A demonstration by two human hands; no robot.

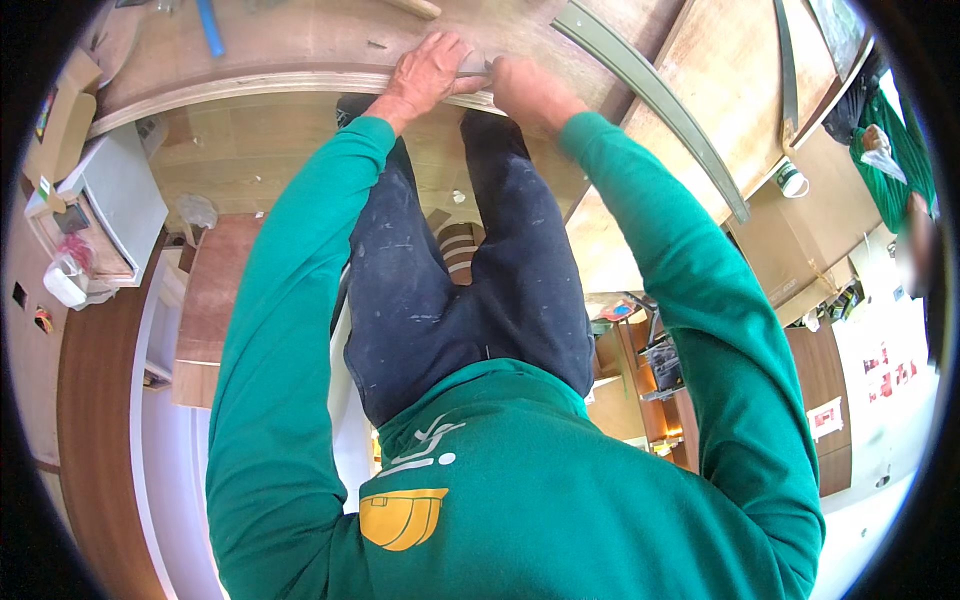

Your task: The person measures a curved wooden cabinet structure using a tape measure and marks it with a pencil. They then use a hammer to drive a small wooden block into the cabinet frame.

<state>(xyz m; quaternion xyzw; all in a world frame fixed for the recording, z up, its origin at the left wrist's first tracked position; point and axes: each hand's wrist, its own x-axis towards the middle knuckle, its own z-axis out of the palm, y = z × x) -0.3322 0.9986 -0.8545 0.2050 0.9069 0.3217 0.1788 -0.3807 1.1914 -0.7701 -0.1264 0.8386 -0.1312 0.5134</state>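
A plywood board (320, 50) lies across the top of the view with its pale layered edge towards me. My left hand (425, 78) rests on that edge, fingers laid over the board and thumb stretched to the right. Close beside it, my right hand (535, 95) is closed in a fist at the same edge. A thin greyish piece (474, 70) shows between the two hands; its kind is too small to tell. What sits inside the right fist is hidden.
A long grey-green metal strip (665, 100) lies on the boards at the right. Beyond it are a dark strip (788, 75) and a white cup (791, 181). A blue rod (210, 28) lies far left. A white cabinet (115, 195) stands left. Another person's green sleeve (885, 165) shows far right.
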